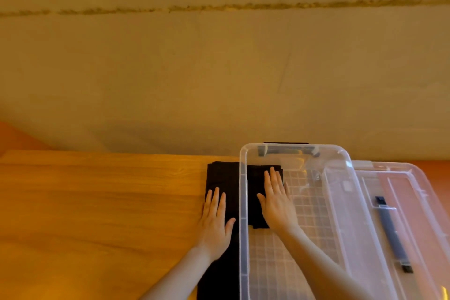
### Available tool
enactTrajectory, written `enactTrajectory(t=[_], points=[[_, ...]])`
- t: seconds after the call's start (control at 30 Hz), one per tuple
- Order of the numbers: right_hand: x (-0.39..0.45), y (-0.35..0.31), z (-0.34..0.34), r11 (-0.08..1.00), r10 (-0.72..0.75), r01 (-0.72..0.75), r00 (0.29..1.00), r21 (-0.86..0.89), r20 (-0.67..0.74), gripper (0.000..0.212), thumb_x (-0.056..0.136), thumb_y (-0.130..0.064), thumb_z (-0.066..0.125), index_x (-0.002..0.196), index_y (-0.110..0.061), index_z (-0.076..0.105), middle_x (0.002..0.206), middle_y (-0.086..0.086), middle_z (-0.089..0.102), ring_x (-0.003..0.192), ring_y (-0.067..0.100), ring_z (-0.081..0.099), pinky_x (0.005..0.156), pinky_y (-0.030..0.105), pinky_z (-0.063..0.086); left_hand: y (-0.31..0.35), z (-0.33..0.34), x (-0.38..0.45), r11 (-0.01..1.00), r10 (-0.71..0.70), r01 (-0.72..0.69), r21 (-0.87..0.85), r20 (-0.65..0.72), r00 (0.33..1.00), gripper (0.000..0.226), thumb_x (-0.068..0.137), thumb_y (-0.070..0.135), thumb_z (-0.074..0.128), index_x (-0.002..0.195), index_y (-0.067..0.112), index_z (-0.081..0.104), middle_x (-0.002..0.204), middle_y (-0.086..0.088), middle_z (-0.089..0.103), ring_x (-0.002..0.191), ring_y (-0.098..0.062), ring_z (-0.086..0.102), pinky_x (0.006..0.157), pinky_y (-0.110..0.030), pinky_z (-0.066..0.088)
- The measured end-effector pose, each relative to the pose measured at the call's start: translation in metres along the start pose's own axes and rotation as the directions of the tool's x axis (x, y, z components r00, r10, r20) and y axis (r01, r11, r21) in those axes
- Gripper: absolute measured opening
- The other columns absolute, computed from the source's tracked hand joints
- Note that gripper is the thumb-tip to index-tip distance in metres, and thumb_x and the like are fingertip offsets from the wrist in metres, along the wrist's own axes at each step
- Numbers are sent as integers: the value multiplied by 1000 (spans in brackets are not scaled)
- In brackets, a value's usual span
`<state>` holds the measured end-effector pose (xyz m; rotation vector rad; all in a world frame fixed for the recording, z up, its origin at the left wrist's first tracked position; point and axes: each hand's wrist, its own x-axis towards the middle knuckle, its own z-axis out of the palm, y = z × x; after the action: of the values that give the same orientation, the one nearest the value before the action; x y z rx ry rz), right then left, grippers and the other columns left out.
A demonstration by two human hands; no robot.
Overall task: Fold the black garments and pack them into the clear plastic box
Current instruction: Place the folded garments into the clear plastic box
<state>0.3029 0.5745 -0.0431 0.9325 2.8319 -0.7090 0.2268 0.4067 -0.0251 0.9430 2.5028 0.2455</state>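
We press our right hand flat, fingers straight, on a folded black garment that lies inside the clear plastic box, against its left wall and toward the far end; the grip is released, nothing pinched; the box floor beside it shows a grid pattern. Our left hand lies flat with straight fingers on a second black garment, which stretches along the bench just outside the box's left wall, running from near the far edge of the bench down to the near edge of the view; that grip is released too. The box stands on the right part of the wooden bench; its clear lid lies just to the right, partly under the box's rim, with a dark handle strap on it; a plain wall rises behind.
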Motion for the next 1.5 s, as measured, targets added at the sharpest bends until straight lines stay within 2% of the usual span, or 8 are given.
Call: enactTrajectory(t=[0.07,0.17,0.43,0.57,0.7,0.83,1.17,1.5], points=[[-5,5,9,991,-32,45,994,-129,100,111,60,-71,-37,149,-16,0,156,1,-8,136,14,-20,111,35,-9,0,0,1,1000,3,-3,-1,6,1000,64,100,41,27,149,19,-9,144,5,-32,136,-13,-30,111,-27,-15],[-10,4,8,995,36,-26,995,-97,98,113,52,-72,-42,146,-18,-8,157,2,-7,136,13,-21,111,33,-10,-1,-2,-1,1000,-20,20,2,26,999,65,100,43,26,148,20,-10,143,4,-34,136,-14,-30,113,-30,-12],[-53,-59,-49,983,-81,92,994,158,-74,77,77,-71,-15,141,-27,-4,149,-13,-11,136,-3,-22,111,21,-13,-25,-10,-48,971,-183,184,-152,23,983,70,98,48,25,148,18,-14,155,0,-20,138,-11,-21,112,-28,-6],[-104,-110,-47,957,-271,269,962,109,7,54,96,-35,21,142,-20,-3,150,-5,-13,138,9,-23,115,31,-6,-28,-1,-76,935,-249,271,-230,121,961,71,98,48,30,150,12,-3,159,-5,-2,146,-19,-2,116,-32,2],[-144,-146,-14,997,-53,67,923,-23,380,62,99,-13,29,146,-6,-12,151,11,-25,140,26,-23,118,39,-6,-29,0,-101,603,-264,342,-721,224,938,51,98,27,43,144,10,29,148,-7,35,136,-22,35,111,-35,32],[-151,-147,18,984,164,-180,885,-7,435,62,101,-22,26,145,1,-12,154,20,-16,142,31,-16,115,36,-7,-19,-6,-105,146,-321,506,-850,443,837,47,99,20,42,142,5,32,143,-16,42,131,-29,40,100,-33,36],[-152,-135,31,901,256,-374,867,219,428,58,102,-24,24,147,-6,-10,156,10,-14,143,23,-15,114,28,-4,-28,7,-90,55,-156,653,-755,639,753,54,78,37,72,125,15,56,120,-10,62,108,-26,58,94,-40,47],[-151,-164,-7,826,13,-166,961,539,276,79,94,-38,48,147,-27,-10,155,-8,-17,142,9,-14,118,33,5,-55,-62,-119,-69,-202,462,-884,466,861,18,87,19,60,103,14,66,91,-9,73,93,-28,65,71,-37,49]])
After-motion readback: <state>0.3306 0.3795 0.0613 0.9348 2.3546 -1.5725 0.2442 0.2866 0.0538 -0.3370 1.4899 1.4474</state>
